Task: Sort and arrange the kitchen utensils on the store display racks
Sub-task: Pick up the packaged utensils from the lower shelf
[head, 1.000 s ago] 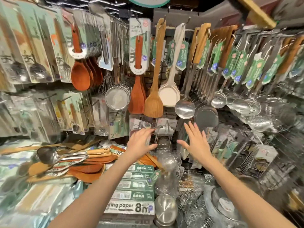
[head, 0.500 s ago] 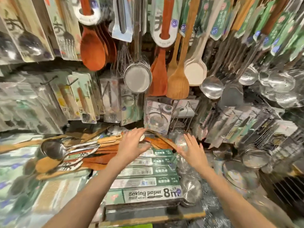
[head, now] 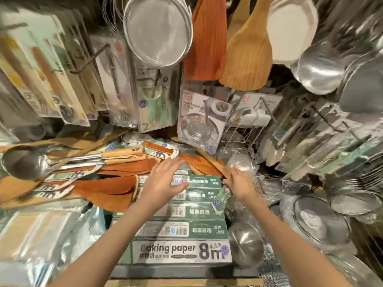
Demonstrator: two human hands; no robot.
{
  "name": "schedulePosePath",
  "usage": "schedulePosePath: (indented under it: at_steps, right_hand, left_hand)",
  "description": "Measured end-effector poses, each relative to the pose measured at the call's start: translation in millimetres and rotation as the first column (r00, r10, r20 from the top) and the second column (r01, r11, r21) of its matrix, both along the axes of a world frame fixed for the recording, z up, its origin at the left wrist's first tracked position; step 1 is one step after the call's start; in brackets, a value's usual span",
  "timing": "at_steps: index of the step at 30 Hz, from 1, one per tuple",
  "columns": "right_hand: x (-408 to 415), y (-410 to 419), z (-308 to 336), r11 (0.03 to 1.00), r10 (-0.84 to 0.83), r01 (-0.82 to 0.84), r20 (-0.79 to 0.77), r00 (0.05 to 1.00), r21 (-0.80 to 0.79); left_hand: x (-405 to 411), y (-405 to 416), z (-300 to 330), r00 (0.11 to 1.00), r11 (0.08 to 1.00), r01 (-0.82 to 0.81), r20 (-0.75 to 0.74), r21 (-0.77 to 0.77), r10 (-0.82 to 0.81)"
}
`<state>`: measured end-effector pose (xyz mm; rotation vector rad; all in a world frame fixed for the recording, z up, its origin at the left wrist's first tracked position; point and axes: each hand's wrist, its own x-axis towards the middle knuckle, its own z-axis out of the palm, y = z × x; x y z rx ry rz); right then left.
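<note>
- The nearest baking paper box [head: 182, 252] read "Baking paper" and "8m" in dark letters, with smaller characters beneath that I could not make out.
- A round blue sticker [head: 225, 250] at that box's right end read "10".
- The green packet [head: 154, 112] hanging above showed a large "2".
- The strainer card [head: 200, 119] carried blurred, unreadable print.

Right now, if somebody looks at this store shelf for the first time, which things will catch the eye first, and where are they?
The stack of green baking paper boxes at the bottom centre stands out, with its large "8m" print. Both hands hover open over it, the left hand and the right hand side by side. Above them hang a round mesh strainer and an orange wooden spatula.
</note>
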<state>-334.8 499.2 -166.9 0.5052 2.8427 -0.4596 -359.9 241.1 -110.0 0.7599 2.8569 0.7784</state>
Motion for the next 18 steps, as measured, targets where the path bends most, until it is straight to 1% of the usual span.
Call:
schedulePosePath:
  at_steps: [2,5,9,11,15,16,18]
  right_hand:
    - [-7,2,-12,0.998,-0.054,0.053,-0.017,0.998,-0.034]
    - [-15,5,-23,0.996,-0.090,0.089,-0.074,0.993,-0.016]
    - [-15,1,-14,0.994,-0.105,0.104,-0.165,0.981,-0.010]
    - [-11,1,-4,0.996,-0.079,0.084,-0.201,0.976,0.017]
    - [7,7,18,1.000,-0.013,0.010,-0.211,0.977,-0.011]
    - [13,7,24,0.999,0.013,-0.019,-0.206,0.978,-0.027]
    - [24,6,36,0.989,0.056,-0.079,-0.176,0.983,-0.124]
  left_hand:
    - [0,2,-10,1.000,1.000,0.006,0.009,0.007,-0.006]
    - [1,4,-20,1.000,1.000,0.020,0.000,0.017,-0.020]
    - [2,7,-22,1.000,1.000,0.000,0.005,0.006,0.000]
    - [3,7,-19,1.000,1.000,-0.004,0.011,0.001,0.004]
    - [8,6,-6,1.000,1.000,0.009,-0.003,0.016,-0.009]
    - [9,6,-2,1.000,1.000,0.012,-0.001,0.017,-0.012]
    - [13,6,5,1.000,1.000,0.017,0.006,0.005,-0.017]
